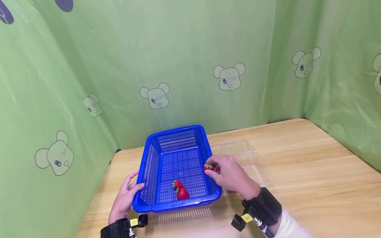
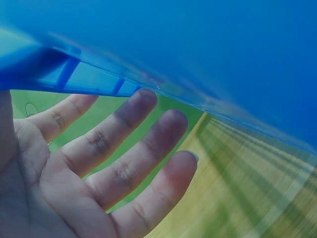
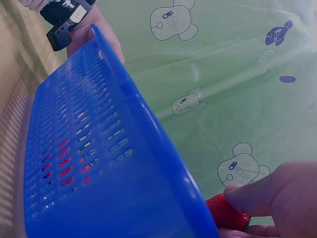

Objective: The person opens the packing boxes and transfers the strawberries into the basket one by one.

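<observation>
A blue plastic basket (image 1: 178,165) with slotted walls is held tilted, its near end raised off the table. My left hand (image 1: 123,198) grips its left rim, thumb over the edge; in the left wrist view the fingers (image 2: 158,139) lie under the rim. My right hand (image 1: 232,173) pinches a strawberry (image 1: 208,167) by the basket's right wall, and the right wrist view shows this strawberry (image 3: 225,212) beside the rim. Two other strawberries, an upper one (image 1: 177,184) and a lower one (image 1: 182,193), lie together near the basket's front.
Behind the right hand, a clear plastic box (image 1: 253,165) with its lid (image 1: 232,145) raised stands on the wooden table (image 1: 315,172). Something red (image 1: 231,191) shows below the hand, mostly hidden. A green curtain (image 1: 190,59) printed with bear heads hangs around the table.
</observation>
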Demonstrator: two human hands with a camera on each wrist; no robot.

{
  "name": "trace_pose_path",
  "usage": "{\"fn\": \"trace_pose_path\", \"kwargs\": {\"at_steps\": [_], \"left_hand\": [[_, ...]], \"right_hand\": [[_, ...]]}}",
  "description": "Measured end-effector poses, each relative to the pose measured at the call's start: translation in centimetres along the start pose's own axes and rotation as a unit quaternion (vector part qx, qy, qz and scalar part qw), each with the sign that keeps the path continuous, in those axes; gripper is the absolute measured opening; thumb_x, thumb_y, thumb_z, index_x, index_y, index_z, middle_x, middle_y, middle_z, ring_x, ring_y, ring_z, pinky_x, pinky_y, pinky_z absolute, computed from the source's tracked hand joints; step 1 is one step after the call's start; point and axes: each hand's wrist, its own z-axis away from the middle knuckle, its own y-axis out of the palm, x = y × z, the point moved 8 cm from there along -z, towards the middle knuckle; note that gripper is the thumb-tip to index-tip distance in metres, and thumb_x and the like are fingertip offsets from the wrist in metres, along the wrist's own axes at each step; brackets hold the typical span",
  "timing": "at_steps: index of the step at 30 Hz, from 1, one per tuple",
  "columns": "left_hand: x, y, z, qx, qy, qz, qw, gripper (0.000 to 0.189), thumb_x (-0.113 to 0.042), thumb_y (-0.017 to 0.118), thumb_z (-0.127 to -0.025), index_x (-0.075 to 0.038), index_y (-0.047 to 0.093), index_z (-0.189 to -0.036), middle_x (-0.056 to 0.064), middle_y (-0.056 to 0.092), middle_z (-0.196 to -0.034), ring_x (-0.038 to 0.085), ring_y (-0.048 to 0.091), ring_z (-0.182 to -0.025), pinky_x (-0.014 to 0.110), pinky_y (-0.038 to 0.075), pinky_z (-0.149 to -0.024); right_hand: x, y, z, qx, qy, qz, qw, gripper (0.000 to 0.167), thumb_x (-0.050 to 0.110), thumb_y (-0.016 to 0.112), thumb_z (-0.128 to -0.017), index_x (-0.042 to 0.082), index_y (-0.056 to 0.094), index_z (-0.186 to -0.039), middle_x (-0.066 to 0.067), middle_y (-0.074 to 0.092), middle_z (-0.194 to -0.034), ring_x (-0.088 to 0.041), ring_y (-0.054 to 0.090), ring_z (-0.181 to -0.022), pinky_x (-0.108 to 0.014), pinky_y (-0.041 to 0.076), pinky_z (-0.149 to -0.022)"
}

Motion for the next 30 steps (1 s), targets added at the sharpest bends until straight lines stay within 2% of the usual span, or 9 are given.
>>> {"fn": "trace_pose_path", "kwargs": {"at_steps": [18,23,30], "left_hand": [[-0.21,-0.36,0.21,-0.004,0.001,-0.005,1.0000,0.057,-0.009,0.058,-0.095,-0.012,0.033,-0.146,0.025,0.059,-0.122,0.032,0.067,-0.090,0.043,0.057,-0.074],[-0.15,-0.06,0.34,0.000,0.003,0.002,1.0000,0.057,-0.007,0.058,-0.094,-0.011,0.034,-0.145,0.025,0.061,-0.119,0.032,0.067,-0.090,0.043,0.057,-0.074],[-0.05,0.02,0.16,-0.001,0.003,-0.003,1.0000,0.057,-0.009,0.058,-0.095,-0.012,0.034,-0.146,0.025,0.060,-0.121,0.032,0.067,-0.091,0.043,0.057,-0.075]], "right_hand": [[0.85,0.64,-0.08,0.001,-0.027,-0.008,0.9996,0.016,0.014,0.076,-0.085,0.008,0.068,-0.097,0.004,0.061,-0.078,-0.006,0.057,-0.068,-0.019,0.051,-0.061],[0.56,0.46,0.14,0.003,-0.014,-0.008,0.9999,0.017,0.014,0.075,-0.085,0.006,0.067,-0.099,0.000,0.065,-0.083,-0.008,0.060,-0.071,-0.021,0.054,-0.063],[0.08,0.04,0.10,-0.005,-0.010,-0.005,0.9999,0.017,0.013,0.074,-0.085,0.006,0.067,-0.099,0.001,0.065,-0.081,-0.008,0.060,-0.071,-0.022,0.054,-0.063]]}}
